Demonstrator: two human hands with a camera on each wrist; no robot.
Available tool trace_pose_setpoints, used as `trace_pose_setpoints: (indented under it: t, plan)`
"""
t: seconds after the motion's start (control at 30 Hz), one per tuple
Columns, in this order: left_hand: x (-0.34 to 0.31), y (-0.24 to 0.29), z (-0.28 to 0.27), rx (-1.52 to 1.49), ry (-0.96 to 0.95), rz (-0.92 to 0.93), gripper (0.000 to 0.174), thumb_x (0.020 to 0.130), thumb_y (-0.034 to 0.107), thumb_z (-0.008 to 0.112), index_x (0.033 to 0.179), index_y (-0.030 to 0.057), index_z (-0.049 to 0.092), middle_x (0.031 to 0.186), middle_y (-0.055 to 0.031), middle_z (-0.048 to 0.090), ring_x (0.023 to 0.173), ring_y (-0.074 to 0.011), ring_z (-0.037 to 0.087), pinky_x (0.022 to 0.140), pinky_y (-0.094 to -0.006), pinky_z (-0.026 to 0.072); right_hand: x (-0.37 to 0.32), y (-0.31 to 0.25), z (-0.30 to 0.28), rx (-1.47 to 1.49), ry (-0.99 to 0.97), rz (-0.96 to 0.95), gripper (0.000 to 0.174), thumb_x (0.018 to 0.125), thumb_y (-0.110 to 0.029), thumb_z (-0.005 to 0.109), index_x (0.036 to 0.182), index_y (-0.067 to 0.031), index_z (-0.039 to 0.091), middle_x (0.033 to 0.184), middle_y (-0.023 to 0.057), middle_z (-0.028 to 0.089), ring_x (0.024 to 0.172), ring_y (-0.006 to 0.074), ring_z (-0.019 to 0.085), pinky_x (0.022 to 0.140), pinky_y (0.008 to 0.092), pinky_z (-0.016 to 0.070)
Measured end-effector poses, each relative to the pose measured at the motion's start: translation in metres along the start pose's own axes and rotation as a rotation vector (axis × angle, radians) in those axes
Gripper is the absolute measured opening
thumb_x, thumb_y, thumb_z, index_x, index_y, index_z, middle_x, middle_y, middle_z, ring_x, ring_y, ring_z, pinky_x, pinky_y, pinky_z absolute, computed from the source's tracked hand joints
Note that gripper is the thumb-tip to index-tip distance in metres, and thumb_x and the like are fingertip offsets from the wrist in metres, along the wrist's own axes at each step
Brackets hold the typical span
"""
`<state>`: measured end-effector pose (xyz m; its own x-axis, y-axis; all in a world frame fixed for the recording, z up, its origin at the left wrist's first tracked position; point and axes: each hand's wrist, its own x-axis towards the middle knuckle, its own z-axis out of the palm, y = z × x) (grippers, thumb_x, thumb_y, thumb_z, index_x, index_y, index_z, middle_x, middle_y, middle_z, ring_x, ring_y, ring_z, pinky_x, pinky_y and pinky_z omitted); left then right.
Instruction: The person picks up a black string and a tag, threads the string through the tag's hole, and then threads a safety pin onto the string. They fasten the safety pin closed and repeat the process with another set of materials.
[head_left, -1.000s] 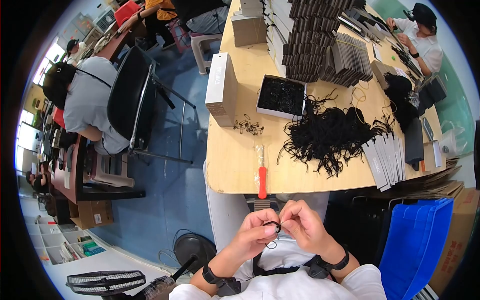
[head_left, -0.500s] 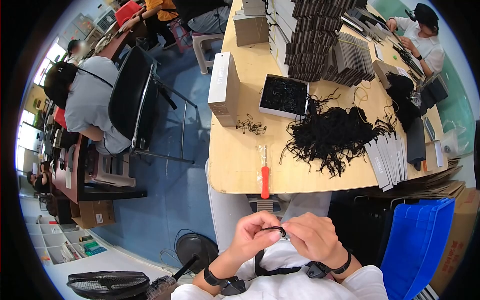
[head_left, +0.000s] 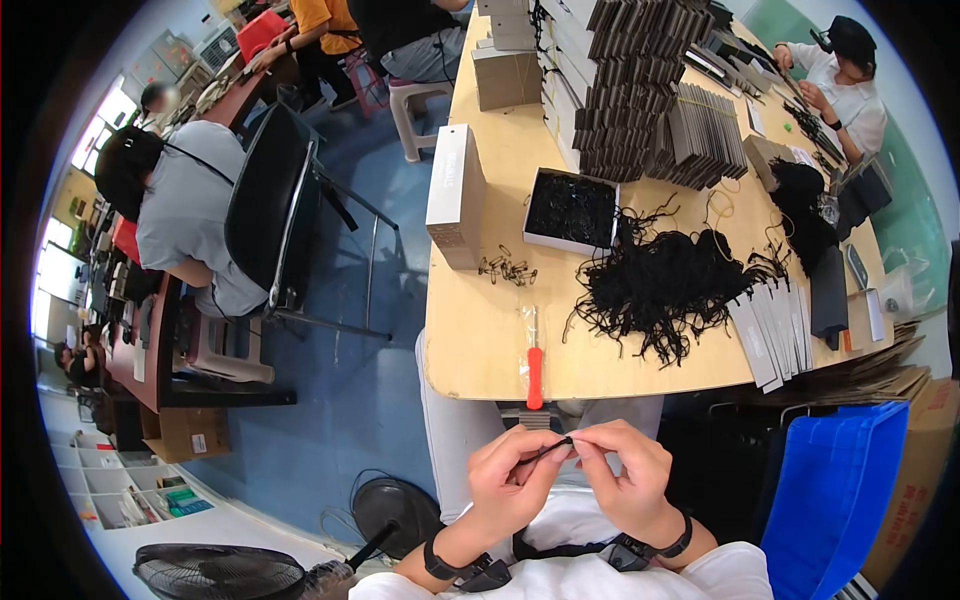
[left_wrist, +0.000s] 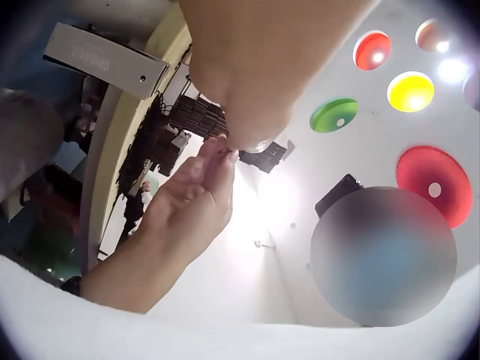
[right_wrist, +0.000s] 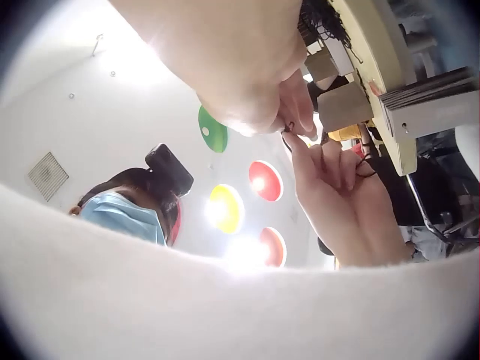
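In the head view, my left hand (head_left: 505, 480) pinches a thin black cord (head_left: 545, 452) between thumb and fingers. My right hand (head_left: 630, 468) meets it fingertip to fingertip, pinching the cord's end above my lap. A dark loop (right_wrist: 365, 166) shows by the left hand's curled fingers in the right wrist view. The tiny part right at the fingertips is mostly hidden. On the table ahead lie a large heap of black cords (head_left: 655, 295), a white box of small black pieces (head_left: 570, 240) and a scatter of small metal pins (head_left: 508, 268).
A red-handled tool (head_left: 535, 375) lies at the table's front edge (head_left: 470, 390). An upright pale box (head_left: 455, 195), tall stacks of grey cards (head_left: 630, 100) and fanned tags (head_left: 768, 340) stand or lie on the table. A blue bin (head_left: 835, 490) is at the right, a fan (head_left: 220, 572) lower left.
The fingertips of both hands have come together along the cord, and the small loop that hung below them is out of sight in the head view. The head view has shifted slightly.
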<state>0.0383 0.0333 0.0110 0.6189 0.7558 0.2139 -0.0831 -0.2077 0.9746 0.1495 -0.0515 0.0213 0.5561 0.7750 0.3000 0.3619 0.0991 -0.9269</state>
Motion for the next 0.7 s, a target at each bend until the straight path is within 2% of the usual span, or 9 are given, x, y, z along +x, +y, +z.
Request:
trace_pose_setpoints:
  t: [0.03,0.17,0.23,0.33,0.5,0.57,0.7]
  plan:
    - [0.001,0.001,0.003,0.002,0.024,-0.009,0.009,0.08,-0.006,0.066,0.086,-0.0038,0.06,0.073,-0.0015,0.057,0.056,-0.0018,0.04,0.048,-0.0164,0.029,0.0,0.001,0.001,-0.078,0.013,-0.02,0.013,0.081,0.008,0.063,0.093,0.0035,0.061,0.081,0.0114,0.065,0.059,0.0163,0.061,0.054,0.0244,0.0497]
    - [0.0,-0.003,0.004,-0.024,0.046,-0.083,0.01,0.082,-0.004,0.066,0.091,-0.0044,0.061,0.076,-0.0034,0.059,0.054,-0.0008,0.042,0.045,-0.0167,0.0297,0.002,0.004,0.007,-0.007,0.053,0.023,0.012,0.084,0.006,0.06,0.096,0.0035,0.058,0.086,0.0116,0.063,0.06,0.0153,0.061,0.056,0.024,0.0517]
    - [0.002,-0.002,0.003,-0.013,0.04,-0.106,0.01,0.082,-0.003,0.065,0.091,-0.0045,0.061,0.076,-0.0031,0.059,0.055,-0.0005,0.042,0.045,-0.0167,0.03,0.003,0.003,0.006,0.114,0.011,0.142,0.012,0.087,0.004,0.058,0.098,0.0037,0.056,0.091,0.0121,0.063,0.062,0.0141,0.062,0.056,0.0235,0.0526]
    - [0.004,-0.003,0.003,0.009,0.028,-0.132,0.01,0.084,-0.003,0.065,0.092,-0.0045,0.06,0.078,-0.0025,0.059,0.055,-0.0002,0.042,0.045,-0.0165,0.0307,0.006,0.003,0.0,0.105,-0.029,0.199,0.01,0.088,0.003,0.058,0.097,0.004,0.057,0.089,0.0113,0.063,0.066,0.0135,0.063,0.057,0.024,0.0542]
    - [0.003,-0.007,0.005,0.013,0.012,-0.144,0.01,0.084,-0.002,0.064,0.093,-0.0045,0.06,0.08,-0.0019,0.059,0.056,0.0001,0.043,0.046,-0.0161,0.0318,0.007,0.003,-0.003,0.046,-0.034,0.18,0.009,0.088,0.002,0.058,0.097,0.0046,0.06,0.089,0.0116,0.063,0.07,0.0143,0.065,0.059,0.0251,0.0563]
    - [0.004,-0.001,0.007,-0.075,0.019,-0.209,0.008,0.085,-0.002,0.062,0.092,-0.0037,0.058,0.077,0.001,0.056,0.06,0.0009,0.039,0.05,-0.0144,0.0291,0.006,0.003,-0.004,0.005,-0.031,0.167,0.009,0.088,0.001,0.058,0.097,0.0047,0.061,0.09,0.0117,0.063,0.071,0.0142,0.065,0.06,0.0256,0.0569]
    - [0.003,-0.007,0.0,-0.189,-0.044,-0.277,0.009,0.087,0.0,0.061,0.095,-0.0026,0.057,0.08,0.0001,0.057,0.063,0.0,0.042,0.054,-0.0147,0.0322,0.006,0.005,-0.011,0.283,-0.08,0.351,0.011,0.088,0.002,0.059,0.098,0.0061,0.061,0.091,0.0124,0.064,0.074,0.0149,0.065,0.06,0.0253,0.0569]
